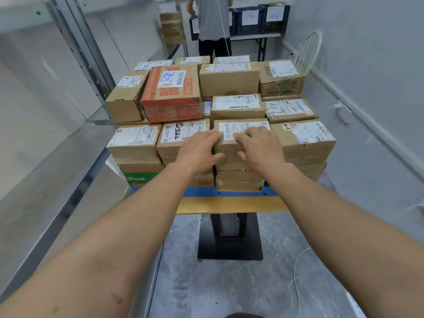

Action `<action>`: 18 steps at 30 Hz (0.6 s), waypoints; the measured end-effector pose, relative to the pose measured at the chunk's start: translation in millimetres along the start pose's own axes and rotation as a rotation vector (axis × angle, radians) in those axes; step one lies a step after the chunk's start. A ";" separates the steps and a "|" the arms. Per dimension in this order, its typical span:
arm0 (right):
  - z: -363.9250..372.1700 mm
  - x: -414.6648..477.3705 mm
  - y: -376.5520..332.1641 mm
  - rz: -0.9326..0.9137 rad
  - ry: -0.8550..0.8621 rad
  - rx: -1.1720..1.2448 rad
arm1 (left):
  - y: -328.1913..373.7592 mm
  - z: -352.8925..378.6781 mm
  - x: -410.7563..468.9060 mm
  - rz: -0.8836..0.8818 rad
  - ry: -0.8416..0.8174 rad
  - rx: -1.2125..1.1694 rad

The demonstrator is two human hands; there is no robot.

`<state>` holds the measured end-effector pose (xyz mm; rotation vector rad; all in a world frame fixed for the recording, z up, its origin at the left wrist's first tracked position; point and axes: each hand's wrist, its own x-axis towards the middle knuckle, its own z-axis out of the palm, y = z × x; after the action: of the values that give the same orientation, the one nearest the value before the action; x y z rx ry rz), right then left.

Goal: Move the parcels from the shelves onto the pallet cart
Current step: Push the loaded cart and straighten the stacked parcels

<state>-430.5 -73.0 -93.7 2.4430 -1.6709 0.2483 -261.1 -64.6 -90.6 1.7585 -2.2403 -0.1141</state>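
Several cardboard parcels are stacked on the pallet cart (229, 204), which has a blue deck and a yellow front edge. In the front row sits a small brown parcel (229, 148) with a white label on top. My left hand (199, 149) lies on its left top edge, thumb against the front face. My right hand (259, 148) lies on its top right, fingers spread over the label, thumb on the front face. Both hands hold this parcel from above. An orange printed box (172, 95) stands in the row behind.
Grey metal shelves (57, 138) run along the left, close to the cart. A person (212, 26) stands beyond the cart near a folding table (257, 36) with dark bins. A white chair (307, 51) is at the right wall. Grey floor (229, 283) lies below the cart.
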 end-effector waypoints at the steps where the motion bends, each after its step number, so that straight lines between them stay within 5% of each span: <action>1: 1.4 0.9 1.3 -0.010 0.007 0.000 | 0.7 1.8 1.6 -0.013 0.005 -0.003; 11: 6.6 4.7 11.0 -0.089 0.015 -0.026 | 5.3 11.7 0.2 -0.065 0.057 0.004; 16: 17.7 -24.2 15.1 -0.221 0.402 0.167 | 11.1 24.8 -28.2 -0.172 0.381 -0.178; 18: 38.2 -41.8 15.1 -0.271 0.361 0.219 | 11.6 44.0 -45.4 -0.305 0.406 -0.266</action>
<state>-457.9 -49.5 -139.8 2.5443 -1.2043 0.8142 -274.4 -23.2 -137.9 1.7750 -1.5915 -0.1015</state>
